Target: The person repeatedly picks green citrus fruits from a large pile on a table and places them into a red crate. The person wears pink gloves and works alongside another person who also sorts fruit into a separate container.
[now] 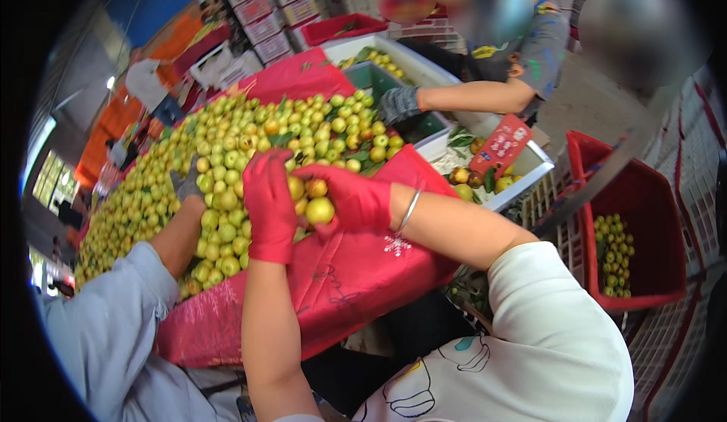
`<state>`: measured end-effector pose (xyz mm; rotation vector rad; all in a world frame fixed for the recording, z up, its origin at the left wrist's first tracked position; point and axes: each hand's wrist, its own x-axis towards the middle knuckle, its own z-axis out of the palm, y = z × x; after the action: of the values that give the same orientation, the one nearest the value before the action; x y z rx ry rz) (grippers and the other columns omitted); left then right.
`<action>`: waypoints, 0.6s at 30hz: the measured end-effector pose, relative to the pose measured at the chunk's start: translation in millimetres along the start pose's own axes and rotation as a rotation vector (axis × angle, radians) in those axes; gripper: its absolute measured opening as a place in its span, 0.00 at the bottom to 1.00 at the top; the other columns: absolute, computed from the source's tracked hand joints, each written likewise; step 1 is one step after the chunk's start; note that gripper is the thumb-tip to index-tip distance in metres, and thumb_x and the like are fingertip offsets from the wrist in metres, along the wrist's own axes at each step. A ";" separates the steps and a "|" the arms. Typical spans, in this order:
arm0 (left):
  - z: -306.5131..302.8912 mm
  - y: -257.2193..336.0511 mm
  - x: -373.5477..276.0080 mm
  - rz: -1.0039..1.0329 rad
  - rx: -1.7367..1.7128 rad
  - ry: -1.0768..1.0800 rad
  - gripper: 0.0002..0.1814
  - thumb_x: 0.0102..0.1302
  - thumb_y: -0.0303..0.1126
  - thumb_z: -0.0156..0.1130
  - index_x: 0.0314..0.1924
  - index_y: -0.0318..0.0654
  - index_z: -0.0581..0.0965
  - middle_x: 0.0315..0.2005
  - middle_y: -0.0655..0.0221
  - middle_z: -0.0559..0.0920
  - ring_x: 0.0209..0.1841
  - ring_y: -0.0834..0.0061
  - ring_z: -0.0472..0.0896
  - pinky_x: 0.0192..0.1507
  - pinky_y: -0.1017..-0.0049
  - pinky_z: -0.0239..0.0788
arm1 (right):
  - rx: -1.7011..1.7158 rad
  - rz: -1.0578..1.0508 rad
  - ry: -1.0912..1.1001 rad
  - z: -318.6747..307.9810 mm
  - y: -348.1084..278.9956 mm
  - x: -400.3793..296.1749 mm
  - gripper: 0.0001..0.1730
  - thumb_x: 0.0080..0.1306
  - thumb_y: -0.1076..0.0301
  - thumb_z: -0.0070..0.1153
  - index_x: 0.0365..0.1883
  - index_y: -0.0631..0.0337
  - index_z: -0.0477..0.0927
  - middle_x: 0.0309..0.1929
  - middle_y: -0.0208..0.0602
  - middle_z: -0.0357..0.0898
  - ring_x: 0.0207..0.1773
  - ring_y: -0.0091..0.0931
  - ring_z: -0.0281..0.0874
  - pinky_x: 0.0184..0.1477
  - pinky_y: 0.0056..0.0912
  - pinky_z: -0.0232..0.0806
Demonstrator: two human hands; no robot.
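Note:
In front of me, both hands wear red gloves and meet over a large heap of yellow-green jujubes point(227, 232). My right hand point(359, 199) curls around several jujubes point(320, 211), some with brown patches. Close against them on the left is my left hand point(267, 209), upright with bent fingers; its palm is turned away, so its hold on any fruit is hidden. Beneath my wrists, a red cloth with a printed pattern point(352, 286) covers the near edge of the sorting table.
A co-worker's grey-gloved hand point(187, 181) touches the heap at left. Another gray-gloved hand point(398, 105) reaches over a green bin point(372, 75). A white tray point(537, 163) holds fruit and a red card point(502, 145). A red crate point(653, 240) stands right; stacked boxes point(261, 13) rise behind.

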<state>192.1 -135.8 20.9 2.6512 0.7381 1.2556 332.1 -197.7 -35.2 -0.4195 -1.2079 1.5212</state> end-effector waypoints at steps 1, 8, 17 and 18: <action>0.2 6.6 1.1 -0.019 -0.086 -0.033 0.17 0.68 0.34 0.39 0.40 0.37 0.77 0.43 0.60 0.80 0.54 0.57 0.71 0.60 0.63 0.56 | 0.545 0.339 -0.010 2.5 -9.1 -0.2 0.22 0.64 0.55 0.57 0.51 0.55 0.70 0.41 0.32 0.76 0.41 0.24 0.77 0.32 0.23 0.70; -0.1 0.9 -6.7 -0.073 -0.620 -0.223 0.33 0.74 0.57 0.32 0.55 0.35 0.74 0.58 0.58 0.70 0.65 0.62 0.63 0.67 0.64 0.49 | 0.294 0.230 0.304 51.9 -28.2 -25.1 0.21 0.67 0.44 0.49 0.38 0.54 0.76 0.34 0.25 0.76 0.31 0.22 0.74 0.24 0.21 0.64; -5.4 -50.0 -12.7 -0.196 -0.530 -0.319 0.23 0.73 0.44 0.47 0.43 0.29 0.80 0.36 0.61 0.84 0.42 0.71 0.80 0.50 0.74 0.67 | -0.959 -0.116 1.276 195.8 -208.0 -248.7 0.21 0.62 0.61 0.54 0.52 0.61 0.76 0.38 0.26 0.77 0.34 0.17 0.74 0.31 0.17 0.67; -8.6 -61.2 -15.9 -0.201 -0.481 -0.343 0.23 0.72 0.45 0.48 0.44 0.29 0.80 0.36 0.61 0.84 0.42 0.72 0.80 0.50 0.74 0.67 | -1.088 -0.069 1.437 195.5 -217.2 -274.4 0.20 0.63 0.61 0.57 0.51 0.59 0.77 0.38 0.28 0.79 0.35 0.16 0.75 0.35 0.18 0.70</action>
<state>154.0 -90.6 -3.2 2.2460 0.5470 0.7753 385.8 -554.1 140.2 -1.7522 -0.6600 0.0697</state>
